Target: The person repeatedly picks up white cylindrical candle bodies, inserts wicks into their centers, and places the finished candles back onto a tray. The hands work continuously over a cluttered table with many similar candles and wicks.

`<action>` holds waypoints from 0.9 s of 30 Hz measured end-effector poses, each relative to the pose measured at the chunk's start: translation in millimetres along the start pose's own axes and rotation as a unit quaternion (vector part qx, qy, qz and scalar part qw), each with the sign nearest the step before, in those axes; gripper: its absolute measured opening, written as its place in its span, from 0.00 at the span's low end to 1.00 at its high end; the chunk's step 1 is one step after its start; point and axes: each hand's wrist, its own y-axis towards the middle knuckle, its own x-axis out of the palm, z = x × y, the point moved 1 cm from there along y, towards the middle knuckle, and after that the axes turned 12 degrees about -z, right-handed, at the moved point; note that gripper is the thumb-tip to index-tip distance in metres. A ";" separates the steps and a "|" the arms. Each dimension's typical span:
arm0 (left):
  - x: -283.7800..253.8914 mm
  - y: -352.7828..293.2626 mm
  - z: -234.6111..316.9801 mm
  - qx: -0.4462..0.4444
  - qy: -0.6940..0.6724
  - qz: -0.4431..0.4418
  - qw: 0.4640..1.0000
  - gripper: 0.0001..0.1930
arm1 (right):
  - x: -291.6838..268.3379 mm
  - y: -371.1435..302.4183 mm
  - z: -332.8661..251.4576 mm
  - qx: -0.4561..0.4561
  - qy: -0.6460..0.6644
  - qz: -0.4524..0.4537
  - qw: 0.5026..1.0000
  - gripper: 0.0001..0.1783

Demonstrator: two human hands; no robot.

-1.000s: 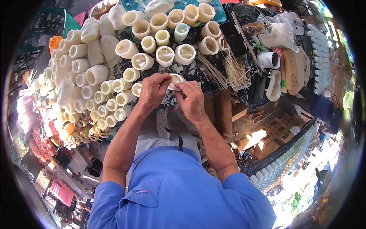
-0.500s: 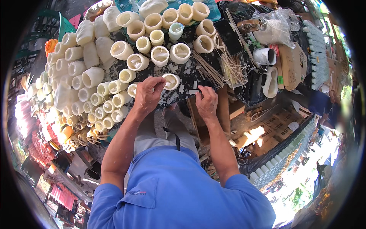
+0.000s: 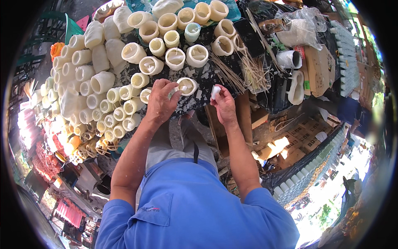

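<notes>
A small white block (image 3: 215, 92) is pinched between the thumb and fingers of my right hand (image 3: 225, 106), just above the table's near edge. My left hand (image 3: 161, 101) is curled beside a cream, wax-like cup (image 3: 194, 85), its fingertips at the cup's left rim. Something whitish shows at those fingertips; whether it is held or lies inside the cup cannot be made out. White pieces sit within this cup and in neighbouring cups, such as the round one (image 3: 151, 65) farther left. Loose white chips (image 3: 199, 94) lie on the black tabletop between my hands.
Many cream cups and taller wax-like forms (image 3: 102, 82) crowd the table's left side. Thin sticks (image 3: 226, 72) lie to the right, near a dark flat slab (image 3: 249, 38), a white mug-like vessel (image 3: 289, 59) and a cardboard box (image 3: 318, 68). An open wooden compartment (image 3: 226, 124) stands below the edge.
My right hand has risen from the chips on the tabletop, turned, and now holds a white block. My left fingers have spread slightly and shifted at the cup's rim.
</notes>
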 end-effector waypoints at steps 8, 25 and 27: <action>20.6 3.3 1.7 -0.016 0.098 -0.006 0.995 0.13 | 94.9 18.4 -54.8 -0.041 -0.423 -0.082 0.902 0.15; 8.7 15.4 3.3 -0.017 0.040 0.055 0.998 0.09 | 91.0 7.5 -60.8 0.030 -0.425 -0.037 0.904 0.20; 0.1 7.9 4.7 -0.048 -0.007 0.026 0.999 0.10 | 86.9 -3.3 -67.1 -0.010 -0.449 -0.003 0.893 0.21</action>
